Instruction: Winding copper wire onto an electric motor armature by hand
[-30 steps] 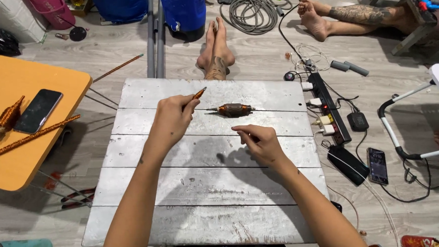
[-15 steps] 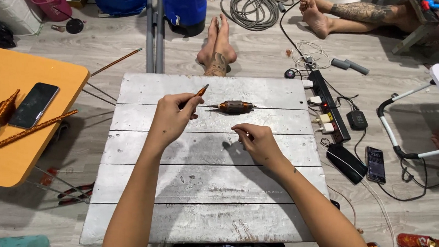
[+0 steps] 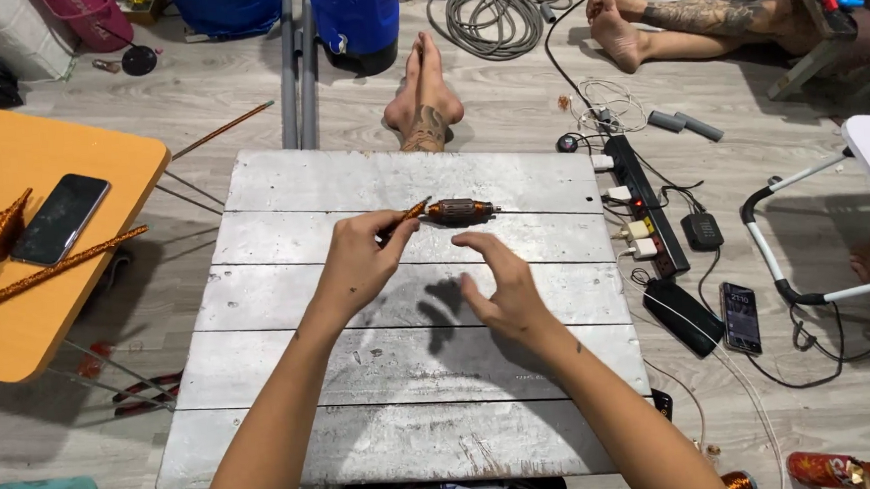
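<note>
While the left hand (image 3: 359, 261) pinches a copper stick (image 3: 409, 216) — right hand (image 3: 502, 283) hovers spread.

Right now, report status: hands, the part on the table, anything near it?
Left hand pinching a thin copper stick. Right hand open, empty, hovering. Copper-wound rotor lying on the metal table, untouched. Nothing else around it.
</note>
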